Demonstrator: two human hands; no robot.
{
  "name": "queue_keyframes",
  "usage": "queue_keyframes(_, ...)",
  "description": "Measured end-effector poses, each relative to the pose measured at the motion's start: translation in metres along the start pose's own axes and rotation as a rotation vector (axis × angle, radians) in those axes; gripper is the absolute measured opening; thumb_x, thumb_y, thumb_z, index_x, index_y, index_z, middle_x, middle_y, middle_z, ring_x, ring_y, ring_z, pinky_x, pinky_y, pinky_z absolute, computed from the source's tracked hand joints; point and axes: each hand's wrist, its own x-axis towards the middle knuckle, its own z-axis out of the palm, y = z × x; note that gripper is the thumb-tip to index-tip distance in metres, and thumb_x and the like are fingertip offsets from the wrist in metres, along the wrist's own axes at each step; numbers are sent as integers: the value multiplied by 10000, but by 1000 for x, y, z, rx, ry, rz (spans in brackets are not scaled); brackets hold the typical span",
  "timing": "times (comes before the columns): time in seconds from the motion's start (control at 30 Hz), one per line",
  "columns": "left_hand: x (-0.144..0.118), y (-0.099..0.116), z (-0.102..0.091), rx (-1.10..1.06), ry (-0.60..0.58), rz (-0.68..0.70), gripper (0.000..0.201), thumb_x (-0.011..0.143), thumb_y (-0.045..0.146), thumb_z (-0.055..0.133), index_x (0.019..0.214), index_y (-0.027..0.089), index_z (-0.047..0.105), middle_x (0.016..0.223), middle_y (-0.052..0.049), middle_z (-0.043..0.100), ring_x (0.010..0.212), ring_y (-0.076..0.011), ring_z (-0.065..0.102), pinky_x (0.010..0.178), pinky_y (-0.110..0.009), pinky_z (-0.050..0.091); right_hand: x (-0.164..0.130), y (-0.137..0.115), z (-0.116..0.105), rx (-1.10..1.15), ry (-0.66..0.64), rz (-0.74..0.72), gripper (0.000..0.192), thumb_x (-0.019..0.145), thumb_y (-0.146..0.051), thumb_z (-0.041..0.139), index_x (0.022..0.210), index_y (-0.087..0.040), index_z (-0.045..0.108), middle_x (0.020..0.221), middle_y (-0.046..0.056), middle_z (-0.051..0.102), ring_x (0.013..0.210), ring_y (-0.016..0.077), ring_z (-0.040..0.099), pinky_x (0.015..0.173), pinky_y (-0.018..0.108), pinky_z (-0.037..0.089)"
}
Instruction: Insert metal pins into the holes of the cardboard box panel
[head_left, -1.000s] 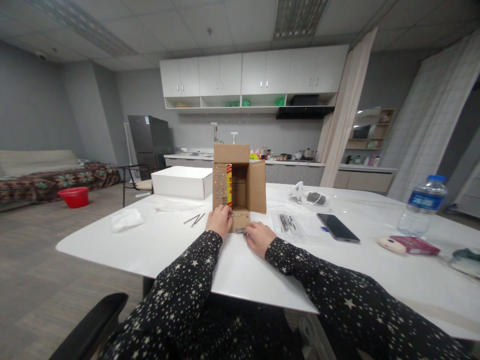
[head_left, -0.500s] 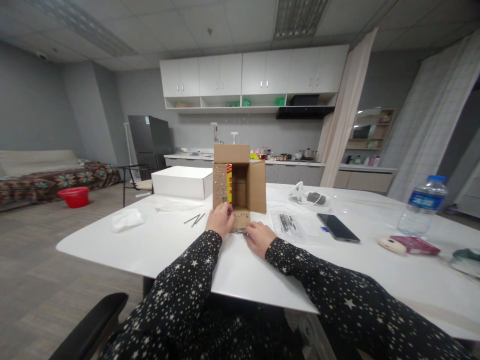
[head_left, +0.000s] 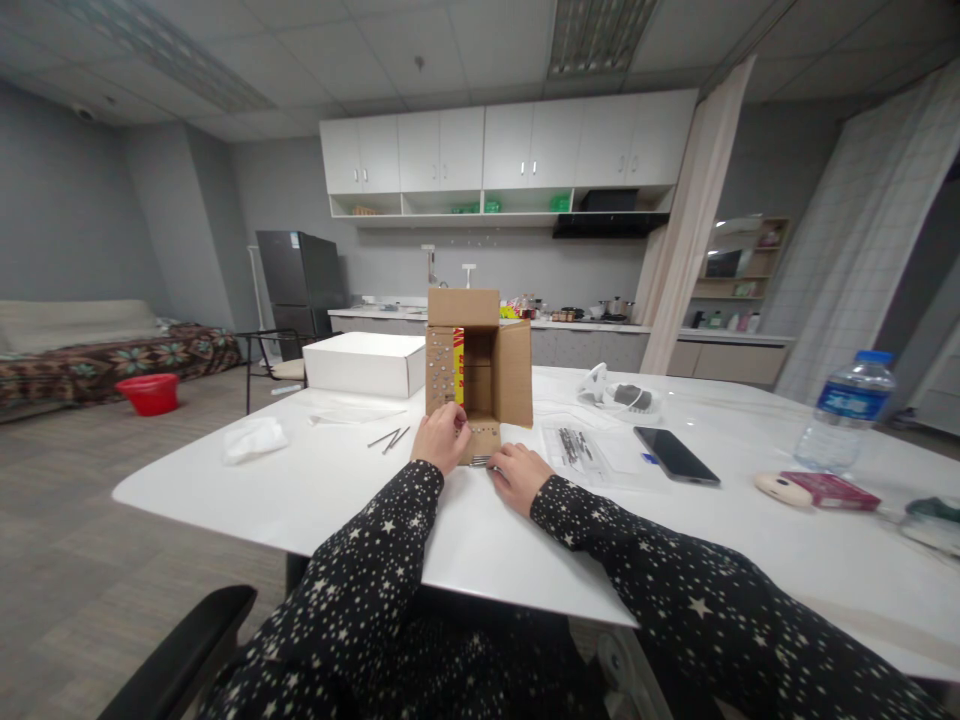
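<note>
One cardboard box [head_left: 478, 360] stands open-fronted on the white counter [head_left: 360, 490], its flaps studded with small metal pins. The left hand [head_left: 440, 440] touches the lower flap, fingers curled at the pins; whether it grips one I cannot tell. The right hand [head_left: 518, 473] rests loosely curled just beside the flap. Two loose nails [head_left: 390, 438] lie left; one phone [head_left: 675, 455] and one water bottle [head_left: 845, 411] sit right.

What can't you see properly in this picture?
- Left hand fingertips: pressed against the cardboard box, so any grip is unclear, head view.
- Small metal bits under the right hand: too small to identify.
- Box interior: shadowed.
- Green object: cut off by the right edge.
</note>
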Motion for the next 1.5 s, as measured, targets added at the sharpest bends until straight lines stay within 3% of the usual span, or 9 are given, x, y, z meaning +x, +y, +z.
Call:
queue_keyframes(0.7,-1,1,0,-76,59,62,35,796,192,494,827,205,505,805,-17,628,805,-162,600,731,-287,435,0,2,2,16,11,-10,262,906,-246,418,1039,-198,638,1050,82,589,969,205,499,803,317,362)
queue_keyframes(1.1,-3,-1,2,-119,-65,138,45,751,200,522,796,200,522,752,8,615,675,-130,556,652,-258,420,0,2,3,4,21,-13,256,904,-242,420,1045,-204,630,1039,79,588,971,207,503,799,315,364)
queue_keyframes(1.5,-3,-5,7,-70,-174,178,59,732,183,534,787,198,547,803,-2,649,717,-146,565,673,-261,422,0,2,2,10,30,-15,272,902,-255,417,1054,-212,639,1048,84,598,980,217,511,814,329,381)
